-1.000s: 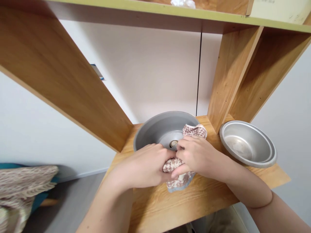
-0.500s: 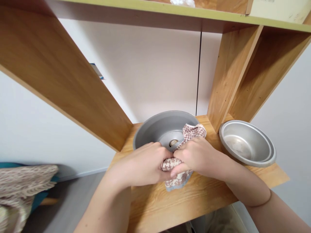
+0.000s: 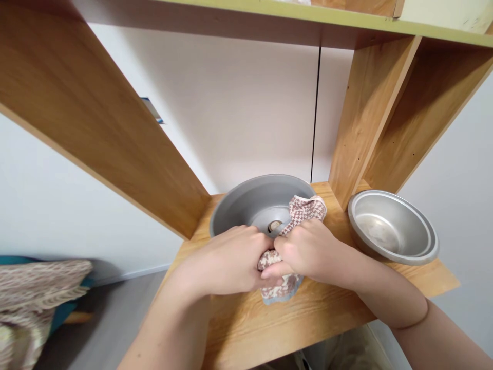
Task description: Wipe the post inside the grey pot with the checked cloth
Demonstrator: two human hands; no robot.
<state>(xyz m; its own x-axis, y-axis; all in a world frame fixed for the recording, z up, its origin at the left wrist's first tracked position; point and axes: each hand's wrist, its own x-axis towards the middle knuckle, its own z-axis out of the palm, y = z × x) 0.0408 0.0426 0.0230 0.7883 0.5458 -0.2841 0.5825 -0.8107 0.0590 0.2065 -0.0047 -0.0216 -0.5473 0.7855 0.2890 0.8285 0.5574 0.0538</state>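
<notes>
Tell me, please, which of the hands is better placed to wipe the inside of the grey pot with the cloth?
Probably the right hand. It grips the patterned cloth where the cloth already lies over the rim of the grey pot. The left hand only pinches the cloth's lower end, outside the pot, above the wooden shelf.

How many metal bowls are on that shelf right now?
2: a grey bowl behind the hands, holding part of the patterned cloth, and a shiny steel bowl at right.
</notes>
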